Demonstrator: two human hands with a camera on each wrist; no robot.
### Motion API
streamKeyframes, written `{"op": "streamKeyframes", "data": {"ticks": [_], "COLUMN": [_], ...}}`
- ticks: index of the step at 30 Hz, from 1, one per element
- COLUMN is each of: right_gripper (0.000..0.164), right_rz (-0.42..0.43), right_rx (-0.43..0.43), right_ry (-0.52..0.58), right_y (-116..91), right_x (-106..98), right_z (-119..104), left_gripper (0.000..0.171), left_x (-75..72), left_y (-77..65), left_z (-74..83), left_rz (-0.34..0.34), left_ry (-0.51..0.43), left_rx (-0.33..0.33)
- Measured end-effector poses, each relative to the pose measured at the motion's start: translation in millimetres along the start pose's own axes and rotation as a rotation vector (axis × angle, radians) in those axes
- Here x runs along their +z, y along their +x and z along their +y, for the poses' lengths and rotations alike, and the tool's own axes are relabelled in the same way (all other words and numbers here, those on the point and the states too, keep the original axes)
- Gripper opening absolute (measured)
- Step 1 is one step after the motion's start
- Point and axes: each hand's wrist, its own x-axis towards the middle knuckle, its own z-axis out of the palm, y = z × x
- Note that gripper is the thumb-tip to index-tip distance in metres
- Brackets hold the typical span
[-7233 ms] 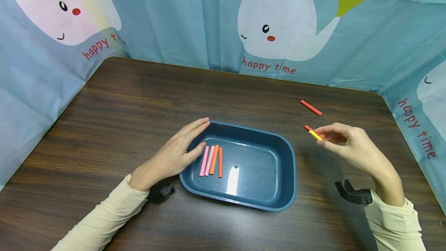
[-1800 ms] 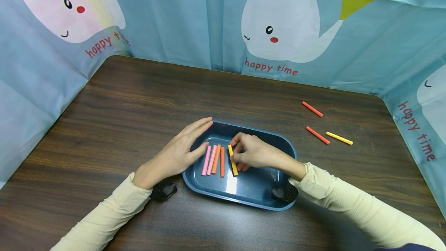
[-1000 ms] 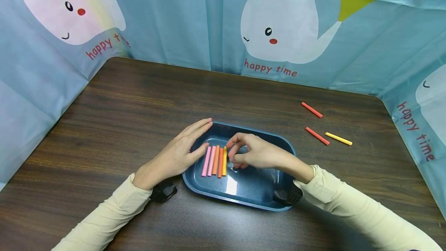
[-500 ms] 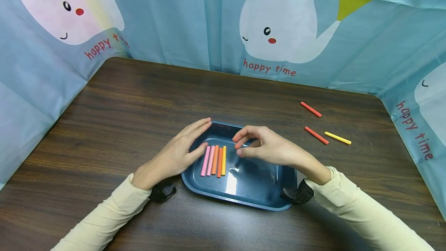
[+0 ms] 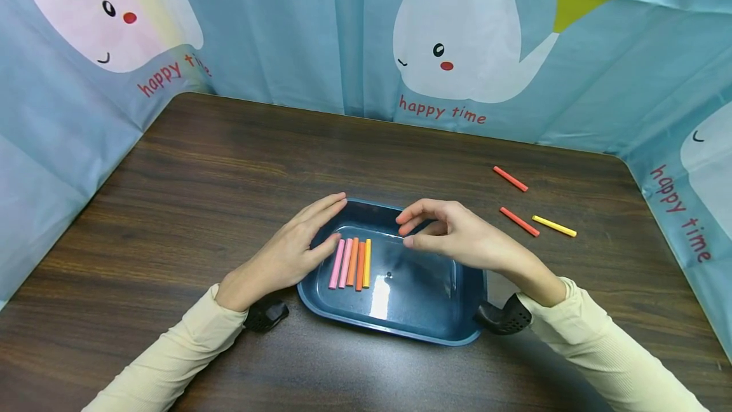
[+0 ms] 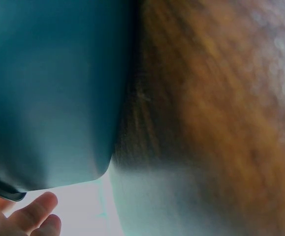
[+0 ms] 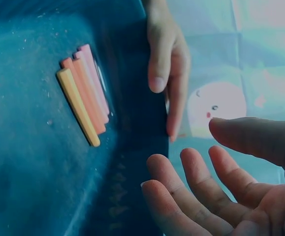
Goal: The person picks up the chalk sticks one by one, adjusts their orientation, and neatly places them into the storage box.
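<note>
A dark blue tray [image 5: 408, 329] holds a row of thin coloured sticks, which look like chalk or crayons: pink sticks [image 5: 337, 266], orange sticks [image 5: 352, 266] and a yellow stick [image 5: 367, 264] at the row's right end. My left hand [image 5: 286, 252] holds the tray's left rim, thumb inside and fingers along the outside. Part of it shows under the rim in the left wrist view. Above the tray's far right part, my right hand [image 5: 452, 231] hovers with nothing in it, fingers loosely bent and thumb apart, as the right wrist view also shows.
Right of the tray, on the dark wooden table [image 5: 229, 164], lie a far red stick [image 5: 511, 179], a nearer red stick [image 5: 519, 222] and another yellow stick [image 5: 554, 226]. A blue whale-print curtain [image 5: 297, 37] runs along the table's back and sides.
The right hand brought a yellow stick into the tray, set it against the row's right end, let go, and has since lifted away to the right. The left hand stays at the rim.
</note>
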Motion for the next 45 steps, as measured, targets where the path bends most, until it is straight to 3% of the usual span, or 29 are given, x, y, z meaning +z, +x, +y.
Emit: {"op": "streamKeyframes", "data": {"ticks": [8, 28, 36, 45], "right_gripper": [0.034, 0.036, 0.034, 0.032], "right_rz": [0.050, 0.226, 0.321, 0.362], "right_rx": [-0.006, 0.025, -0.004, -0.012], "right_ry": [-0.050, -0.047, -0.186, -0.230], "right_y": [-10, -34, -45, -52], "right_x": [-11, -36, -43, -50], "right_z": [1, 9, 21, 37], "left_gripper": [0.060, 0.060, 0.059, 0.060], "left_x": [-0.2, -0.7, 0.2, -1.0], "left_y": [0.8, 0.0, 0.5, 0.6], "left_z": [0.2, -0.9, -0.6, 0.8], "left_rz": [0.001, -0.001, -0.002, -0.003], "left_ry": [0.005, -0.002, -0.007, -0.010], "left_rx": [0.002, -0.007, -0.005, -0.005]}}
